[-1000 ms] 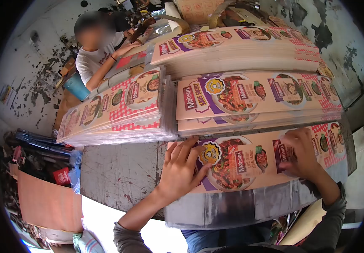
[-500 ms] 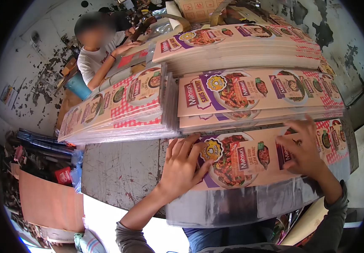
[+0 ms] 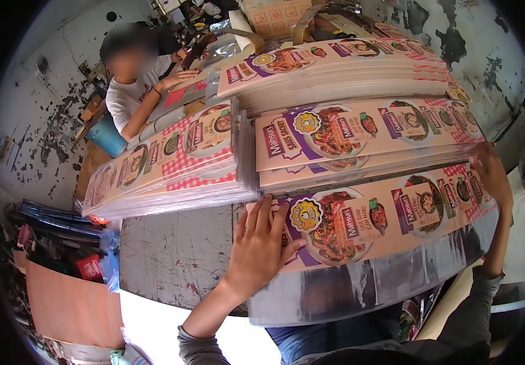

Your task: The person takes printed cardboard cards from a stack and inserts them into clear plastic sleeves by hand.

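A long printed food-packaging card (image 3: 390,210) lies in front of me, on top of clear plastic sheeting (image 3: 360,292) that sticks out along its near side. My left hand (image 3: 259,243) rests flat on the card's left end, fingers spread and thumb out to the right. At the far right end of the card is my right hand (image 3: 492,173), its fingers stretched out near the far corner and partly hard to make out. It holds nothing that I can see. Just behind the card is a low stack of matching cards (image 3: 360,137).
A taller card stack (image 3: 335,73) stands at the back, and plastic-wrapped cards (image 3: 165,161) are piled to the left. Scratched grey tabletop (image 3: 177,249) shows at front left. Across the table, a person in a white shirt (image 3: 122,100) has a hand on a flat surface.
My right hand has moved from above the middle-right of the card out to its right end. My left hand stays on the left end. The camera view has shifted slightly.
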The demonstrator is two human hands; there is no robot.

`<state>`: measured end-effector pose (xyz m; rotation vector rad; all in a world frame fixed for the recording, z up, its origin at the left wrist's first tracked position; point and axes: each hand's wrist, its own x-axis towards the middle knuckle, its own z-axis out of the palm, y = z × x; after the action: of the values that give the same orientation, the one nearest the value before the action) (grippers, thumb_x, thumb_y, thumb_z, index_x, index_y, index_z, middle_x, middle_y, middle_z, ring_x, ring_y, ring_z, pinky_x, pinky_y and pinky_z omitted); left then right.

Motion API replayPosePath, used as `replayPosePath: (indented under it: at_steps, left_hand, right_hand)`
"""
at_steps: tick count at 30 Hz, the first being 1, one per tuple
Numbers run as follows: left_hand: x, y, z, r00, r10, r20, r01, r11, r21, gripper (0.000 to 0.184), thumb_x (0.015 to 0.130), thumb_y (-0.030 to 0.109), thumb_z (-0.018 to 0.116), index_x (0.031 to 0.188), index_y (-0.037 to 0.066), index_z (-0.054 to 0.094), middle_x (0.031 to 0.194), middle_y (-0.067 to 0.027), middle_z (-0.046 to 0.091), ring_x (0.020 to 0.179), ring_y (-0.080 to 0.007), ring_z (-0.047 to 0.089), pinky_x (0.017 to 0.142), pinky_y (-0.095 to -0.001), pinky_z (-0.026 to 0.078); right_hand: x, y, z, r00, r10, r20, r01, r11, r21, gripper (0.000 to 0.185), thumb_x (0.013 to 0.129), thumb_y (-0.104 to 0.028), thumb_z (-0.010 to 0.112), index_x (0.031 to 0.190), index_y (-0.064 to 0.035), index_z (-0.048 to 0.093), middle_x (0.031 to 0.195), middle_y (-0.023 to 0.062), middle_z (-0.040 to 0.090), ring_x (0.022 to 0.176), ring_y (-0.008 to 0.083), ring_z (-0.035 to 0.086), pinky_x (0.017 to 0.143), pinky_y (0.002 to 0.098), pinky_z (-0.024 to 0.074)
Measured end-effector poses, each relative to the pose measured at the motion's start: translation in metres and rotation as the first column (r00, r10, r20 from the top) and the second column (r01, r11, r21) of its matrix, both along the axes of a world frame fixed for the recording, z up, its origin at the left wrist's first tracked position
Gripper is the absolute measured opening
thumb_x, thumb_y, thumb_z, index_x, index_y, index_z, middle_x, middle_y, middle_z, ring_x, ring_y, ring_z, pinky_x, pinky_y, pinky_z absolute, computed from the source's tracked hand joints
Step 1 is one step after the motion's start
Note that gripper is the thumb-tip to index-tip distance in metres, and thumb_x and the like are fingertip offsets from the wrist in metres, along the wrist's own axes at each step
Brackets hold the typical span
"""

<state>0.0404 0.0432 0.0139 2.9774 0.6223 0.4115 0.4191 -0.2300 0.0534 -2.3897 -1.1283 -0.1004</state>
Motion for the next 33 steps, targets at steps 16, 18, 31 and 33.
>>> replayPosePath:
  at_steps: [16, 18, 31, 33]
  left_hand:
    - [-0.004, 0.002, 0.002, 0.971, -0.124, -0.204, 0.128, 0.992, 0.009, 0.091, 0.073, 0.072, 0.047, 0.142, 0.017, 0.025, 0.137, -0.0316, 0.023, 0.131, -0.0458, 0.021, 0.105, -0.0571, 0.019]
    - [-0.003, 0.002, 0.000, 0.978, -0.116, -0.172, 0.126, 0.991, 0.051, 0.090, 0.073, 0.072, 0.048, 0.142, 0.018, 0.026, 0.136, -0.0305, 0.026, 0.129, -0.0451, 0.024, 0.105, -0.0567, 0.021]
    - [0.003, 0.002, 0.001, 0.994, -0.073, -0.083, 0.074, 0.997, 0.010, 0.085, 0.074, 0.054, 0.063, 0.140, 0.014, 0.028, 0.124, -0.0225, 0.034, 0.121, -0.0397, 0.033, 0.104, -0.0543, 0.023]
    - [0.003, 0.001, 0.000, 0.996, -0.060, -0.061, 0.060, 0.998, -0.010, 0.086, 0.072, 0.050, 0.066, 0.139, 0.008, 0.031, 0.119, -0.0206, 0.035, 0.116, -0.0369, 0.035, 0.102, -0.0514, 0.024]
  right_hand:
    - [0.015, -0.029, -0.063, 0.992, 0.034, 0.120, -0.037, 0.999, 0.021, 0.036, 0.089, -0.027, 0.051, 0.115, -0.0013, 0.047, 0.117, 0.0171, 0.044, 0.101, 0.0332, 0.050, 0.088, 0.0406, 0.0388]
    - [0.020, -0.028, -0.072, 0.987, 0.069, 0.143, -0.087, 0.989, 0.122, 0.029, 0.091, -0.019, 0.049, 0.112, 0.0014, 0.048, 0.112, 0.0173, 0.044, 0.096, 0.0295, 0.052, 0.081, 0.0353, 0.0438]
    - [0.016, -0.026, -0.066, 0.980, -0.021, 0.199, 0.012, 0.999, 0.045, 0.031, 0.092, -0.026, 0.045, 0.108, 0.0006, 0.048, 0.103, 0.0171, 0.044, 0.094, 0.0318, 0.044, 0.085, 0.0380, 0.0353]
    - [0.012, -0.022, -0.064, 0.973, -0.014, 0.231, -0.002, 0.998, 0.069, 0.028, 0.091, -0.025, 0.045, 0.103, 0.0002, 0.047, 0.100, 0.0165, 0.043, 0.091, 0.0312, 0.043, 0.082, 0.0382, 0.0350]
